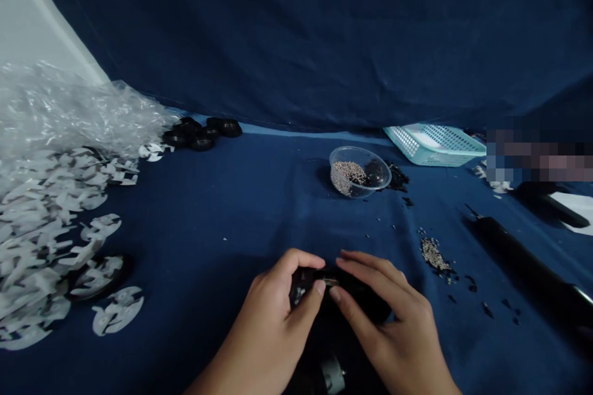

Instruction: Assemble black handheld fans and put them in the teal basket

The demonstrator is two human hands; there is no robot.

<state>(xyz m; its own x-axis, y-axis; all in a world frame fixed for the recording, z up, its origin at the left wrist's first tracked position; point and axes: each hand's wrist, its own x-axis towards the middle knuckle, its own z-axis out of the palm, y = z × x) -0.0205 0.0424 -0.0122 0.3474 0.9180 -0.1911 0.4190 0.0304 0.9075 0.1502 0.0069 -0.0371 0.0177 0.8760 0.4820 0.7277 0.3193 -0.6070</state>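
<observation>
My left hand (278, 315) and my right hand (398, 315) meet at the lower middle, with fingers curled round a black part (368, 296). Small shiny bits show on that part near the left fingers, and a thin pale piece lies between the two thumbs. Shadow and the fingers hide most of its shape. Just below the hands is a dark item with a grey round end (332, 375), partly cut off by the frame. On the cloth to the right lie a loose heap of small screws (433, 253) and a black electric screwdriver (523, 265), its bit pointing away.
A clear plastic bowl (386, 184) of screws stands ahead, with small black pieces (397, 176) beside it. Behind sits a light-blue basket (456, 159). White plastic parts (50, 210), a clear plastic bag (78, 114) and black round parts (204, 136) are on the left.
</observation>
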